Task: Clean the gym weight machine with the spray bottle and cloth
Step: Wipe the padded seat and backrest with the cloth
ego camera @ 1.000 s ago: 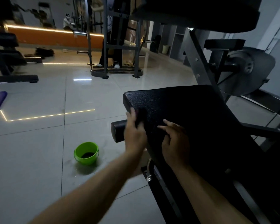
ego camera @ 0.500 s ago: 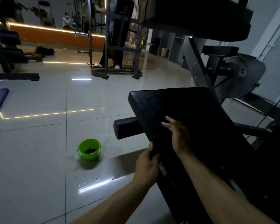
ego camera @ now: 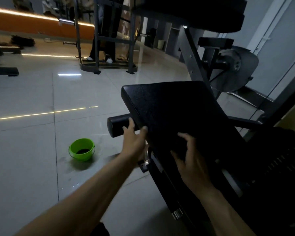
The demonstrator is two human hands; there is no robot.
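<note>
1. Head view, machine: the black pad point(ego camera: 174, 106) slopes up and away at centre. A black roller point(ego camera: 117, 126) sticks out from under its left edge. A grey upright point(ego camera: 191, 57) and a round disc point(ego camera: 235, 68) stand behind it.
2. Head view, left hand point(ego camera: 134, 143): the arm reaches in from the lower left, forearm straight. The fingers point(ego camera: 130, 120) are extended and splayed, and they lie against the roller's inner end. The thumb sits at the pad's left edge. The hand is spread and pinches nothing that shows.
3. Head view, right hand point(ego camera: 192, 162): the arm comes up from the lower right, with the back of the hand facing the camera. The fingers point(ego camera: 183, 135) are bent and apart over the pad's near part. I cannot tell whether they pinch anything: all is black there.
4. Head view, cloth: it cannot be told from the dark pad.
5. Head view, floor point(ego camera: 32, 150): a green bucket point(ego camera: 81, 149) stands on the glossy tiles, left of the roller and well apart from both hands, with something dark inside.
</note>
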